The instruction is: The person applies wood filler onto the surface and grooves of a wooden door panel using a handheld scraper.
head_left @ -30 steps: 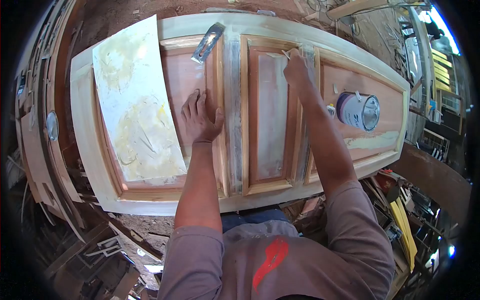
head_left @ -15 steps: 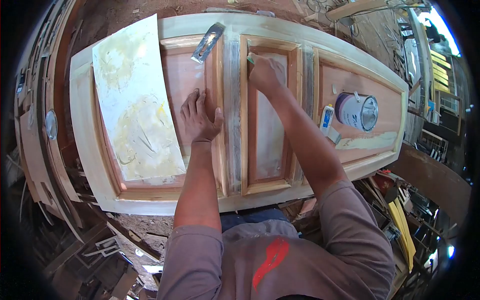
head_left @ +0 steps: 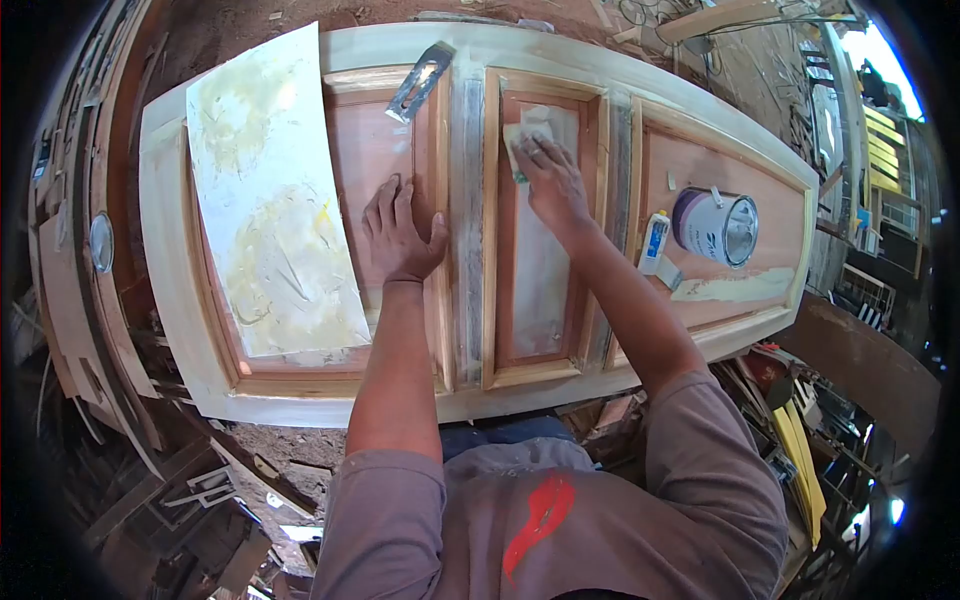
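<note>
- The right hand (head_left: 553, 185) lies over the upper part of the door's middle panel (head_left: 540, 275); its fingers are close together and bent over a thin, pale pad (head_left: 516, 142) with a greenish edge, holding it down on the panel; the thumb's place is hard to make out;
- The left hand (head_left: 405, 232) lies palm down on the left panel (head_left: 370, 140), holding nothing; its fingers are a little apart and the thumb stands well out;
- The panelled door (head_left: 575, 58) lies flat under both hands; a stained white sheet (head_left: 265, 170) covers much of its left panel, and a flat metal scraper (head_left: 419, 84) rests near the far edge of that panel;
- On the right panel (head_left: 745, 170) stand a can (head_left: 716, 226) and, beside it, a small bottle (head_left: 655, 240);
- As for progress, the middle panel looks whitish and hazy along most of its length, which suggests it is partly worked over; a pale patch shows just beyond the fingers, perhaps not yet smoothed;
- The right panel bears a broad pale smear (head_left: 735, 286) along its near side, seemingly unfinished; the sheet hides how the left panel stands.
</note>
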`<act>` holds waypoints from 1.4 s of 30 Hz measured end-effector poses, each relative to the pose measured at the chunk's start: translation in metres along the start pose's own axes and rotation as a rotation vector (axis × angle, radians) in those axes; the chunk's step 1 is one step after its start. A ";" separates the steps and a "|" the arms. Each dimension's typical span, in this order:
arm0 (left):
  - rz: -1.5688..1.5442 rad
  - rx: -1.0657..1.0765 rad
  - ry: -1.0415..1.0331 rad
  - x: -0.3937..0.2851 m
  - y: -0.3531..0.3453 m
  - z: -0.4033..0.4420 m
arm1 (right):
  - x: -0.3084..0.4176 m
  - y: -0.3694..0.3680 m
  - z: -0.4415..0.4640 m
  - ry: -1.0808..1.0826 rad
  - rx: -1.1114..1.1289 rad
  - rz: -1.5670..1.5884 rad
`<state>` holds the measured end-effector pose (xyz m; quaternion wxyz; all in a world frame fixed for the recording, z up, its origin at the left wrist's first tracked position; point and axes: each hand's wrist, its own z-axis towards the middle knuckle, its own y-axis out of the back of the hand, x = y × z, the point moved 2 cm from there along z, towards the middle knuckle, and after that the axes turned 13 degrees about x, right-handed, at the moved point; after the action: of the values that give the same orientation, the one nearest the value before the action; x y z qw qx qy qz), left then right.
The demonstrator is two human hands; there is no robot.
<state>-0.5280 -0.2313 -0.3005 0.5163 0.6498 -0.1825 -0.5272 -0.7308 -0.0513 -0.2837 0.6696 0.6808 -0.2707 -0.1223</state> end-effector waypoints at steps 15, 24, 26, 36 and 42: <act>0.003 -0.002 0.003 0.000 -0.002 -0.001 | -0.001 0.045 0.065 -0.404 0.193 0.219; -0.009 -0.001 -0.002 0.000 0.000 0.000 | -0.012 0.038 0.036 -0.235 -0.172 0.056; -0.005 -0.002 0.001 -0.001 0.000 0.002 | -0.015 0.012 0.031 -0.228 -0.169 0.016; 0.012 0.029 0.018 -0.003 0.000 0.001 | 0.002 0.033 0.039 -0.025 -0.226 0.313; 0.015 0.034 0.021 -0.003 0.000 0.000 | -0.046 0.043 0.040 -0.417 -0.037 0.223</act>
<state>-0.5292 -0.2290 -0.2992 0.5110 0.6624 -0.1911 -0.5134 -0.7988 -0.0593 -0.2531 0.6209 0.5942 -0.4743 -0.1907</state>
